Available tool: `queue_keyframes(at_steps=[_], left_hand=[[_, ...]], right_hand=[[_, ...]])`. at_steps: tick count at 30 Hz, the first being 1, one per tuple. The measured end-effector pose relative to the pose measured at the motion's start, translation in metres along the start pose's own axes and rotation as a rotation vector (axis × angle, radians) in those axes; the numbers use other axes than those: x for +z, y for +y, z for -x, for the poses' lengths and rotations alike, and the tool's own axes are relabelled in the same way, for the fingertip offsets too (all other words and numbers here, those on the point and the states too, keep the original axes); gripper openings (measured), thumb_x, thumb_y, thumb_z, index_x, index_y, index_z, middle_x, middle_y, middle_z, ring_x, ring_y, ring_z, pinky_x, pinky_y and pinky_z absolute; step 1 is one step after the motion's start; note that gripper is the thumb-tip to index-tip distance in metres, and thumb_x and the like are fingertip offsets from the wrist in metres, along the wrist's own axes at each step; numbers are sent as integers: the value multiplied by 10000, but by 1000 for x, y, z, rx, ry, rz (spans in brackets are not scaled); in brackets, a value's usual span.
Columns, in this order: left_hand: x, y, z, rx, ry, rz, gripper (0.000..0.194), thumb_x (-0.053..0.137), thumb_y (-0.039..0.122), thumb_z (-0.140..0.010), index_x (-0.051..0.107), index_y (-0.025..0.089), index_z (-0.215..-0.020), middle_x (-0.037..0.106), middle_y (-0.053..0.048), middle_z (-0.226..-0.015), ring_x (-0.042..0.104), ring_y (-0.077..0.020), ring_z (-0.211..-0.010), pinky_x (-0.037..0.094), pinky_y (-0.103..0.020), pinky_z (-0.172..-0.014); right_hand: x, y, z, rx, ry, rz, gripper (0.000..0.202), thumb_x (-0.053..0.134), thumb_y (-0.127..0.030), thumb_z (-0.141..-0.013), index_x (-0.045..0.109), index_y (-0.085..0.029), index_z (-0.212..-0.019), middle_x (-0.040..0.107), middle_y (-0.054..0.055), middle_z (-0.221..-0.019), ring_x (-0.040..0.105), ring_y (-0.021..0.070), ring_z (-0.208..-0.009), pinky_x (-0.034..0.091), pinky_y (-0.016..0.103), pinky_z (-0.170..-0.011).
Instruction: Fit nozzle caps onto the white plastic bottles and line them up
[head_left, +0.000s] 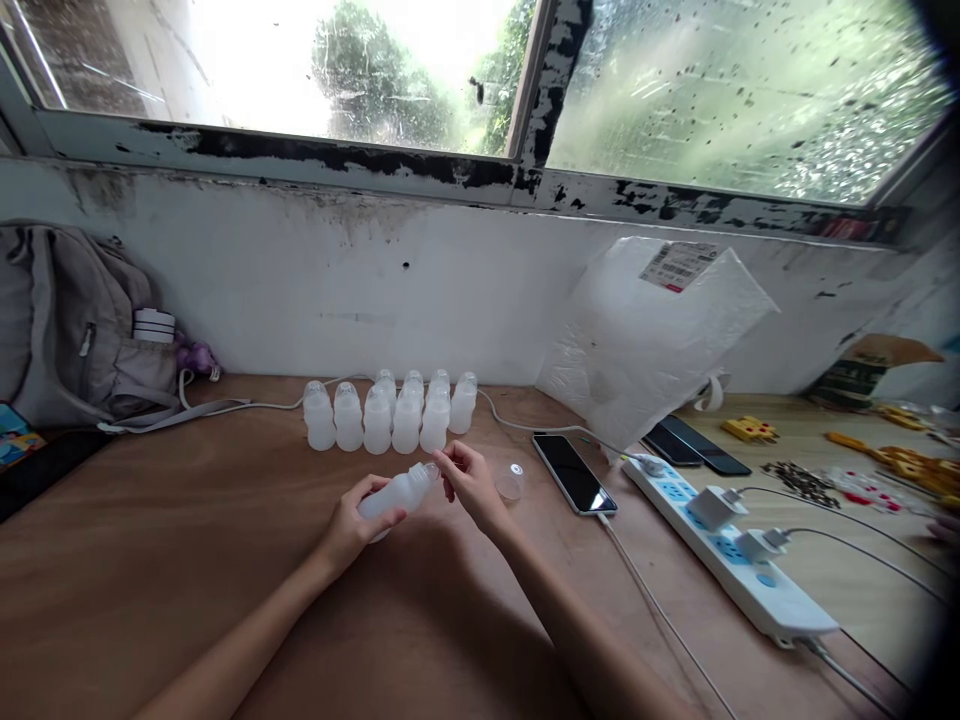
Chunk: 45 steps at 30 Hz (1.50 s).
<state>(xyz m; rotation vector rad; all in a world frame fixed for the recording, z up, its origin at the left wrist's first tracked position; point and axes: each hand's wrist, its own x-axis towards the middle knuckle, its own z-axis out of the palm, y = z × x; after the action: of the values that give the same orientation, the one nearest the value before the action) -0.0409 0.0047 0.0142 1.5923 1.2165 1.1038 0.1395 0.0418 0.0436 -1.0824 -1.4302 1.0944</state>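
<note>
A frosted white bottle (397,495) lies tilted in my left hand (358,522), its neck pointing up and to the right. The fingers of my left hand are wrapped round the bottle's body. My right hand (469,480) pinches at the bottle's mouth, where a small clear piece shows between the fingertips; its exact shape is too small to tell. A clear cap (511,482) sits on the table just right of my right hand. Behind my hands, several similar capped bottles (377,420) stand upright in two rows.
On the brown table (187,540), a phone (574,472) charges beside a white power strip (727,550). A plastic bag (652,330) leans on the wall. Two dark phones (705,445) and small parts (802,483) lie at right. A backpack (75,320) stands at left.
</note>
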Motion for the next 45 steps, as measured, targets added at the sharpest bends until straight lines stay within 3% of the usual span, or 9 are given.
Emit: queue_keyframes(at_steps=[7,21,24,29,31,35,37,41,45], left_hand=[[0,-3,0,-5,-59,29,349,636,386,-638,564,152,-887,587,-29,-830,530,-173,-761,400,-247,-673],[0,-2,2,11,-83,23,294,620,397,-663,565,156,-823,566,-8,-754,512,-150,-700,383,-227,-628],[2,1,4,-54,-97,162,312,584,432,-689,539,149,-811,532,-4,-698,505,-134,-637,388,-222,-563],[14,10,12,-257,-331,523,527,419,568,-738,447,135,-1038,553,-74,-799,518,-144,-585,396,-239,-454],[19,14,16,-204,-269,416,543,517,551,-681,447,148,-1038,552,-63,-797,519,-152,-631,412,-247,-504],[21,24,19,-81,41,89,442,678,405,-573,481,198,-911,538,-16,-822,499,-146,-698,403,-237,-578],[20,32,22,-198,-116,241,403,647,389,-602,480,187,-907,531,-16,-778,497,-136,-644,396,-233,-532],[21,45,30,-498,-574,775,394,513,410,-672,484,140,-958,510,-26,-709,496,-118,-568,387,-233,-488],[25,45,32,-305,-377,417,329,554,348,-650,513,145,-905,530,-27,-715,502,-139,-596,389,-259,-533]], right_hand=[[-3,2,-1,-7,-50,131,448,507,-441,-745,259,-192,-467,259,-78,-383,241,42,-358,183,199,-365],[-17,-4,-4,71,-223,193,393,486,-413,-757,363,-168,-475,296,-67,-424,256,45,-383,182,200,-379],[-17,-12,-2,56,-222,50,282,531,-415,-737,513,-157,-625,467,-29,-542,411,76,-459,305,204,-426],[-11,-26,5,105,-493,-241,361,597,-341,-701,569,-181,-1023,597,58,-932,533,178,-880,398,295,-755],[-5,-26,9,99,-475,-232,339,599,-352,-699,593,-164,-981,608,66,-912,543,182,-848,397,304,-755],[8,-24,14,20,-178,-19,291,643,-391,-646,605,-160,-819,615,42,-770,545,170,-736,410,283,-667],[13,-27,18,36,-137,-55,273,631,-406,-649,583,-170,-779,622,42,-771,554,176,-747,415,276,-648],[17,-36,25,169,-376,-430,320,606,-400,-642,548,-191,-877,639,69,-898,581,211,-846,442,292,-653],[23,-34,30,207,-299,-475,184,633,-276,-626,556,-170,-754,640,37,-716,600,176,-718,435,245,-587]])
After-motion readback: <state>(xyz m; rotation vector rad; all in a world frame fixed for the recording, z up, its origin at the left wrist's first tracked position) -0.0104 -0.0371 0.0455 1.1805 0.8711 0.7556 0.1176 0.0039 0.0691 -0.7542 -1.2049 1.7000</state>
